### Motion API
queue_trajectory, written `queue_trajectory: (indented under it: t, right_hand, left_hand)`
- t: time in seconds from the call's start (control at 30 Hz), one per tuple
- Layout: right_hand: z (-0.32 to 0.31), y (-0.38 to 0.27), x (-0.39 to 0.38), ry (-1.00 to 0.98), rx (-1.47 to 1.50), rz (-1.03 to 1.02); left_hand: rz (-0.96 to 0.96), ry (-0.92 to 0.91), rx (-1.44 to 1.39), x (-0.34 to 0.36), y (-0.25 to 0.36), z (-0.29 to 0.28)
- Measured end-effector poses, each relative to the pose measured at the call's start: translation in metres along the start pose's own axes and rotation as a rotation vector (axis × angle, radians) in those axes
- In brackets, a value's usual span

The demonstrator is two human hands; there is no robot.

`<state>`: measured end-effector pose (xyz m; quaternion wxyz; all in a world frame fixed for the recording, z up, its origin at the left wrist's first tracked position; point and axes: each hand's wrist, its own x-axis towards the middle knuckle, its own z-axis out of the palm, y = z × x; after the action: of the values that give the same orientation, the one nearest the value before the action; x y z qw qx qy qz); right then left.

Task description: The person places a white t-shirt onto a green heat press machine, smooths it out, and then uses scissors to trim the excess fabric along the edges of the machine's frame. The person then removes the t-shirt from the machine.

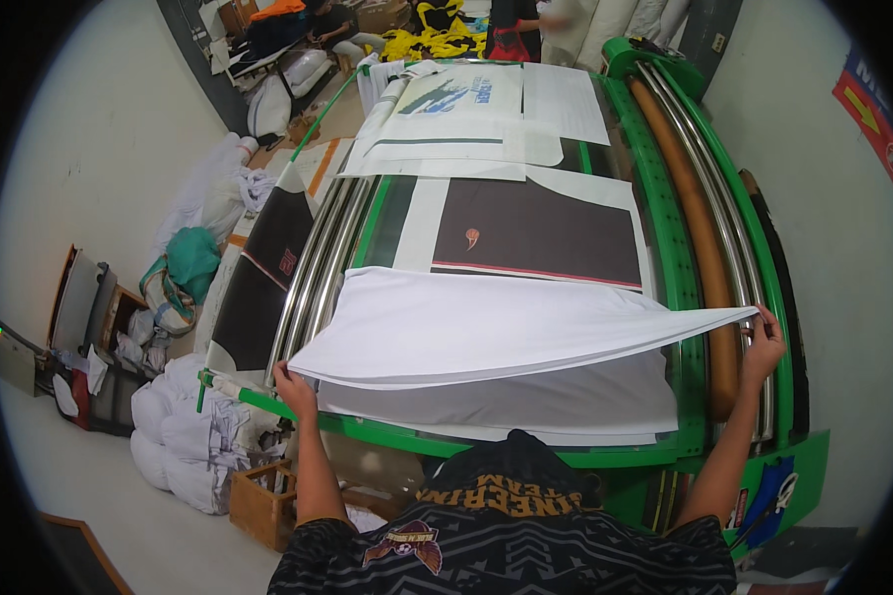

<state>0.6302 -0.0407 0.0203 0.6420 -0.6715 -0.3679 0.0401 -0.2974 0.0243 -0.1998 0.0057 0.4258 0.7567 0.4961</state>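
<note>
Cloth, white (486, 322) and thin, spans the middle of the head view, just below the clock's centre, drawn out between our two hands above the near part of the green-framed machine (668, 228). Our left hand (296, 389), at eight o'clock, has its grip pinched together on the near left corner, just beside the left steel rollers (335, 238). Our right hand (764, 347), between three and four o'clock, has its grip closed on the opposite corner, out past the brown roller (700, 238). Between those points the near edge sags in a shallow curve, and the right end gathers into a narrow taper. Below it, toward six o'clock, we see a pale lower layer (526, 402); we cannot tell whether it joins the raised piece. At two o'clock, just beyond the far edge, lies a dark printed panel (541, 233) with a red line along its near side.

We judge the fabric light, soft and limp, perhaps a little slippery and stretchy, unlikely to break but quick to crease. It seems best held as we have it, by the extreme corners between thumb and fingers, with an even, gentle pull so that the middle lies smooth.
</note>
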Motion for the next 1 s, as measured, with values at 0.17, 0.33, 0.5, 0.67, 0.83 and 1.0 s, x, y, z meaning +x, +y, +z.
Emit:
queue_trajectory:
  t: [0.17, 0.33, 0.5, 0.67, 0.83, 1.0]
  right_hand:
    - [-0.008, -0.024, 0.015, 0.087, 0.337, 0.067]
    - [-0.017, -0.048, 0.021, 0.138, 0.392, 0.066]
    - [-0.045, -0.079, 0.015, 0.251, 0.416, 0.029]
    - [0.004, -0.114, -0.011, 0.144, 0.335, -0.009]
    - [0.018, -0.115, -0.021, 0.130, 0.186, -0.071]
    - [0.025, -0.110, -0.009, 0.127, 0.196, -0.080]
  left_hand:
    - [0.024, 0.122, -0.266, 0.034, 0.038, 0.003]
    - [-0.400, 0.371, -0.528, 0.062, -0.005, -0.016]
    - [-0.510, 0.061, -0.736, 0.052, 0.018, -0.019]
    - [-0.324, -0.675, -0.274, 0.012, -0.003, -0.015]
    - [-0.163, -0.536, -0.017, -0.023, 0.023, 0.028]
    - [-0.084, -0.554, 0.314, -0.034, 0.020, 0.022]
